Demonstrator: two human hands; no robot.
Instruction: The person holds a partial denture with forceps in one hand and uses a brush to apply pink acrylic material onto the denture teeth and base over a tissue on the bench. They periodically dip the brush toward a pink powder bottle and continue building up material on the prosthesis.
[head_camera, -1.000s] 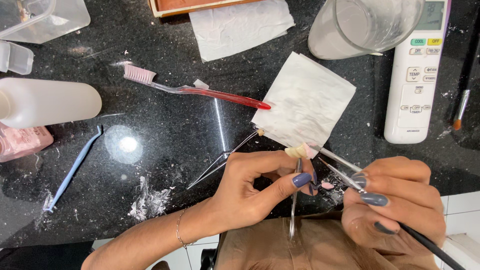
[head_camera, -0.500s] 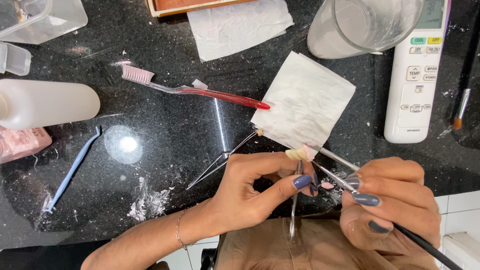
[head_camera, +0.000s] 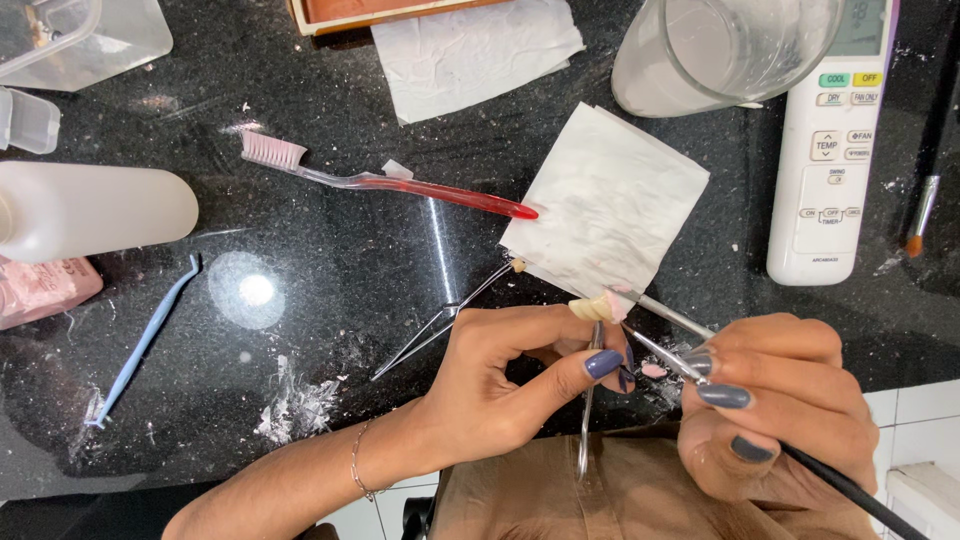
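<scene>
The small cream-coloured nail tip sits just off the near corner of the white paper square, over the black speckled counter, pinched in the metal tweezers that my left hand grasps between thumb and forefinger. My right hand is closed around a thin brush with a metal ferrule and a black handle, and its tip touches the nail tip. A little pink blob (what it is, I cannot tell) lies just below the brush.

To the left of my left hand a second pair of wire-thin tweezers lies on the counter, its tip at the paper's corner. Beyond it lies a red toothbrush with pink bristles, its handle end touching the paper square. White dust and flakes are scattered near my left wrist, with a pale blue plastic stick farther left.

At the far edge stand a clear glass and a crumpled white tissue. A white remote control with coloured buttons lies to the right, and another brush with an orange tip is beyond it. On the left lie a white bottle on its side, a pink bottle and clear plastic boxes.
</scene>
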